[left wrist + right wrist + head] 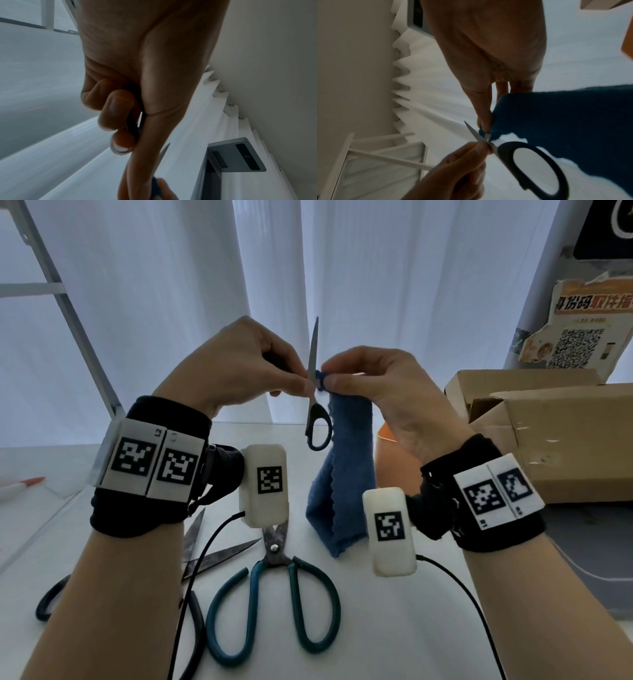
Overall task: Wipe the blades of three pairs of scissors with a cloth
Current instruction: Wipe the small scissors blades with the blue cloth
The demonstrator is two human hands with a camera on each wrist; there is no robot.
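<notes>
Hands are mid-job: left hand (246, 364) grips the black-handled scissors (317, 392) tip-up above the counter (394, 628) while right hand (373, 381) pinches the blue cloth (342, 474) onto a blade, so I'd guess the teal-handled scissors (274, 587) and dark scissors (191, 570) lying below still need wiping.

I take this for a makeshift recording corner in a storeroom or small office. My white surface (394, 611) is backed by pleated white curtains (171, 285), with a metal ladder frame (65, 302) far left, open cardboard boxes (548, 440) on the right, and a torn printed notice bearing a QR code (579, 337) above them.
</notes>
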